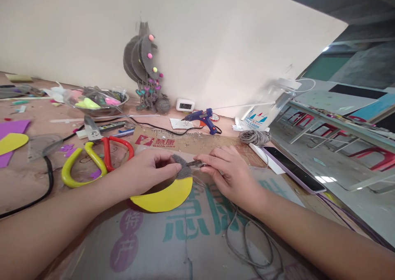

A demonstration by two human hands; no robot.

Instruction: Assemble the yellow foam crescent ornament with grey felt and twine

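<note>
Crescent cut-out [168,198] between my left hand [145,171] and right hand [230,173], above cardboard [151,241]; twine [184,170] around its far end. Scissors [96,156] left, past my forearm; bowl [106,110] behind them. Ahead: hot glue gun [202,116], digital clock [185,105] behind it. Right: twine skein [254,137] before the bottle [261,113], smartphone [293,169] nearer me.

I face a small white rectangular digital clock [185,105]. Just nearer me, slightly to its right, I see a dark-blue plastic glue gun [200,115]. Left of the clock stands a grey layered ornament [135,60] dotted with coloured pom-poms; farther left, a round metal bowl [111,109]. Nearer me, left of it, lie steel-bladed scissors with yellow and red handles [96,157]. To the clock's right I see a clear plastic bottle with a white lid [270,101] and, closer to me, a black-screened phone [293,169].
</note>
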